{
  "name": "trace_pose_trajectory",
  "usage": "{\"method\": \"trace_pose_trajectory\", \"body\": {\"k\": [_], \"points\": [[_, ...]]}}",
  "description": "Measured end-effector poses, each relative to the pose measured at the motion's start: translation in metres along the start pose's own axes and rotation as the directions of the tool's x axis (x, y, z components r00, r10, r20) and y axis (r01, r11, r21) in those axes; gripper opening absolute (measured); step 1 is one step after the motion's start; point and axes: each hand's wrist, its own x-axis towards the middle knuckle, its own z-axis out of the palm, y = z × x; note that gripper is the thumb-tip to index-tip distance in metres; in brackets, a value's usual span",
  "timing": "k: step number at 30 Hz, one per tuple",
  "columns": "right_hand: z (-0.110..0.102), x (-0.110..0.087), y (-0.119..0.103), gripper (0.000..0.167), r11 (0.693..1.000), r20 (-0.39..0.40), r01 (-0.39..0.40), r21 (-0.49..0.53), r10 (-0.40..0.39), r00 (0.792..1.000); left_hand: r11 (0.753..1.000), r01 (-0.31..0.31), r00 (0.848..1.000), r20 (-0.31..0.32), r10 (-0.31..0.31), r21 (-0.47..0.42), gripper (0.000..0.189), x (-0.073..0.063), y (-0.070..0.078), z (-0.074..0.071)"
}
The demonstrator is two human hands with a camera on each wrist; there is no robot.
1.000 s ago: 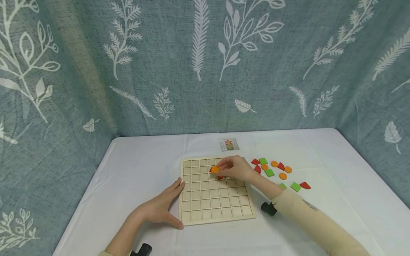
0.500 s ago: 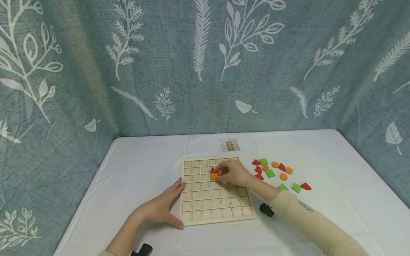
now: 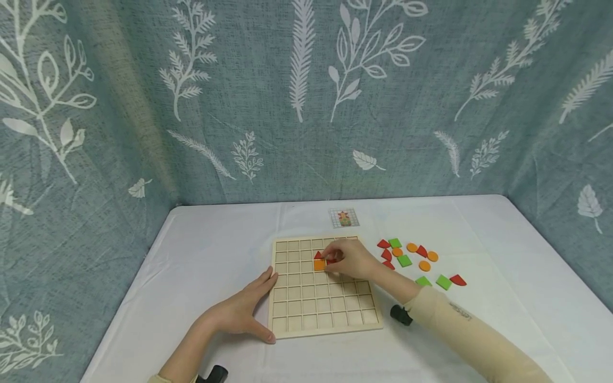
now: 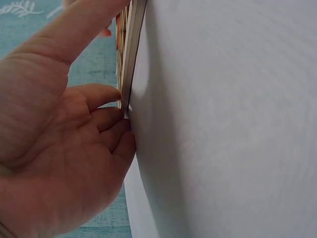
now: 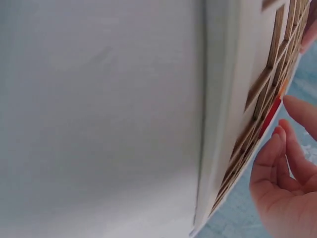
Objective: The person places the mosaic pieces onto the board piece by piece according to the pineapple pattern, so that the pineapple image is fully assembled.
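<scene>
A wooden grid board [image 3: 313, 306] lies on the table. My left hand [image 3: 241, 307] rests along its left edge, thumb near the front corner, fingers farther back; in the left wrist view its fingers [image 4: 106, 118] touch the board's side. An orange square tile [image 3: 319, 265] sits in a cell toward the back, with a red tile [image 3: 318, 255] just behind it. My right hand [image 3: 351, 259] is over the board beside the orange tile, partly hiding another red tile. In the right wrist view, thumb and fingers are bent and apart, close to a red tile [image 5: 270, 118], with nothing visibly pinched.
Right of the board lie loose red, green and orange tiles, among them a green square [image 3: 404, 260], an orange disc [image 3: 424, 266] and a red wedge [image 3: 458, 280]. A small picture card [image 3: 344, 218] lies behind the board. Patterned curtains [image 3: 268, 96] surround the white table [image 3: 215, 239].
My right hand has brought the orange tile slightly nearer and laid it flat in a cell in front of the red tile. My left hand has stayed at the board's edge.
</scene>
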Motion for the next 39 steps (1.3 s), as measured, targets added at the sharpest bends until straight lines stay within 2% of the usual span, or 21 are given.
{"method": "trace_pose_trajectory", "body": {"k": [5,12,14,20,23,27,32,39], "points": [[-0.003,-0.002,0.004,0.016,1.0,0.007,-0.026,-0.014,0.026,1.0,1.0,-0.002,1.0,0.0,0.002,-0.001,0.127,-0.001,0.0,-0.002],[-0.013,-0.009,0.011,0.017,0.994,-0.022,-0.094,0.047,0.095,0.995,1.0,-0.01,1.0,-0.001,0.01,0.004,0.126,-0.001,0.001,-0.002],[-0.021,-0.015,0.018,0.018,0.992,-0.056,-0.111,0.064,0.115,0.992,1.0,-0.008,1.0,-0.003,0.008,0.004,0.126,-0.001,0.001,-0.002],[-0.053,-0.034,0.047,0.018,0.984,-0.146,-0.178,0.023,0.179,0.973,1.0,-0.002,1.0,-0.001,0.002,-0.001,0.126,-0.001,0.002,-0.003],[-0.068,-0.042,0.059,0.023,0.971,-0.147,-0.24,0.019,0.24,0.96,1.0,-0.004,1.0,0.002,0.004,0.007,0.126,-0.002,0.002,-0.004],[-0.083,-0.048,0.073,0.027,0.959,-0.121,-0.284,-0.023,0.279,0.953,1.0,-0.01,1.0,-0.001,0.01,0.016,0.126,-0.002,0.0,-0.004],[-0.09,-0.05,0.079,0.033,0.959,-0.073,-0.275,-0.072,0.27,0.96,1.0,-0.017,1.0,-0.003,0.017,0.013,0.126,-0.002,0.0,-0.003],[-0.091,-0.048,0.082,0.029,0.977,-0.001,-0.178,-0.119,0.179,0.984,1.0,-0.016,1.0,0.004,0.016,0.0,0.126,0.0,0.0,-0.001]]}}
